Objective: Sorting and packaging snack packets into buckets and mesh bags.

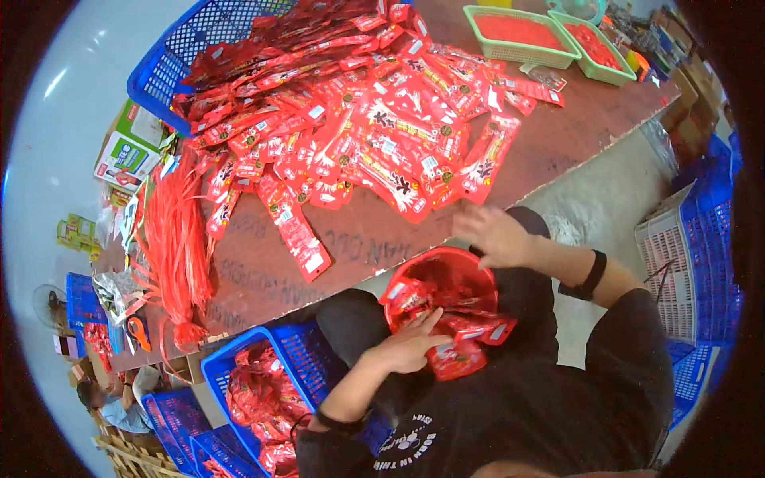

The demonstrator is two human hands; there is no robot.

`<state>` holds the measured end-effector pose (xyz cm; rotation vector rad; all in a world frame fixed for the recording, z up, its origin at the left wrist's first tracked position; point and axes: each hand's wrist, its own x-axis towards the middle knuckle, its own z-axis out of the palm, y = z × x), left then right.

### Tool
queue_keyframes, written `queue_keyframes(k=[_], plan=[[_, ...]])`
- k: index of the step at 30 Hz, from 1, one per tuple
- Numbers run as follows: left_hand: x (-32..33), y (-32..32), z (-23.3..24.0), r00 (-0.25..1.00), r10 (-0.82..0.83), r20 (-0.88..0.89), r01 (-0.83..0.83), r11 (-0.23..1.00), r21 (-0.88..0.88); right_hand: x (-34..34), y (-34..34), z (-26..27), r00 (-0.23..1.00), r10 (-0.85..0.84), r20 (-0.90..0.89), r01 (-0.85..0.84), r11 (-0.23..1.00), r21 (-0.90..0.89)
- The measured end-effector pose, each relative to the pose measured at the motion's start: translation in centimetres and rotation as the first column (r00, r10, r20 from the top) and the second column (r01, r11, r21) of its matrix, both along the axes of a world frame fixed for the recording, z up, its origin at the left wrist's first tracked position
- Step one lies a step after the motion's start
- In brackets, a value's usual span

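Note:
A red plastic bucket sits between my knees, with glossy red printed packets in it and hanging over its near rim. My left hand lies on those packets with thumb and forefinger spread; whether it grips one is unclear. Blurred by motion, my right hand is over the bucket's far right rim beside the table edge, fingers apart and holding nothing visible. A large heap of similar long red packets covers much of the brown table ahead. One packet lies apart, nearer the edge.
A blue crate backs the heap. Red plastic strips lie bundled at left, near orange-handled scissors. Green baskets hold red items. Another blue crate with packets stands at my left. A person sits farther off.

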<state>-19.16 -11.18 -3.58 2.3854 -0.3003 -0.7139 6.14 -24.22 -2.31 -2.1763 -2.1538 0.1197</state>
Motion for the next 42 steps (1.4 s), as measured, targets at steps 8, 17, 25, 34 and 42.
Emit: queue_keyframes(k=[8,17,25,34,42], plan=[[5.0,18.9,-1.8,0.149,0.454,0.878,-0.945,-0.197,0.262,4.3,14.1,1.4,0.691,-0.717,-0.087,0.688,0.617,0.381],[12.3,13.6,-0.6,-0.022,0.918,-0.396,-0.559,-0.34,-0.756,7.9,13.1,2.1,0.341,-0.23,-0.912,0.768,0.627,0.13],[15.5,10.8,-2.8,-0.228,0.973,-0.022,-0.727,-0.186,-0.661,2.7,14.7,-2.2,0.648,-0.419,-0.635,0.639,0.753,0.155],[2.3,1.3,-6.6,0.47,0.727,-0.5,-0.548,-0.204,-0.811,-7.5,-0.2,-6.0,0.577,-0.117,-0.808,0.458,0.866,0.202],[0.5,0.6,-3.8,0.999,0.048,-0.012,-0.048,0.997,-0.056,-3.0,0.7,-0.5,0.634,0.07,-0.771,-0.382,0.894,-0.233]])
